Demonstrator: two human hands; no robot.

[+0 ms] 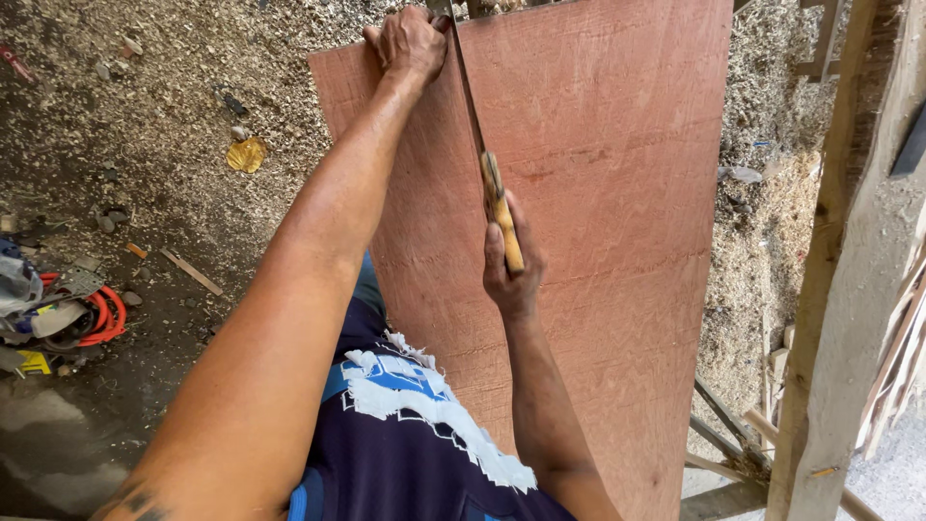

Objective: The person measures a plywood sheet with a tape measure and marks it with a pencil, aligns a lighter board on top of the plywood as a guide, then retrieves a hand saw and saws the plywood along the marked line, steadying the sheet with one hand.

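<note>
1. Two hands on the job in the head view, both the person's own. The left hand [410,43] is stretched out to the far edge of the board [598,241], fingers curled over that edge and pressing right beside the blade.
2. Right hand [509,265] is wrapped tight around the yellowish wooden handle of a saw [479,145]. The thin blade runs from the handle up across the board face to the far edge, where its tip goes out of frame next to the left thumb.
3. Board is a big reddish plywood sheet, tilted away from the body, filling the middle of the shot. I can't tell what it rests on.
4. Step in hand, as I read it: lining up or starting a cut at the far edge, with the left hand steadying the sheet and guiding the blade. No kerf shows, so I'd guess it's early.
5. Next move probably calls for short, light strokes to seat the teeth, thumb kept clear, and the sheet held firm so it doesn't chatter.
6. Around it: floor [145,125] thick with sawdust, an orange cord [101,316] at left, a wooden post [849,289] at right.
</note>
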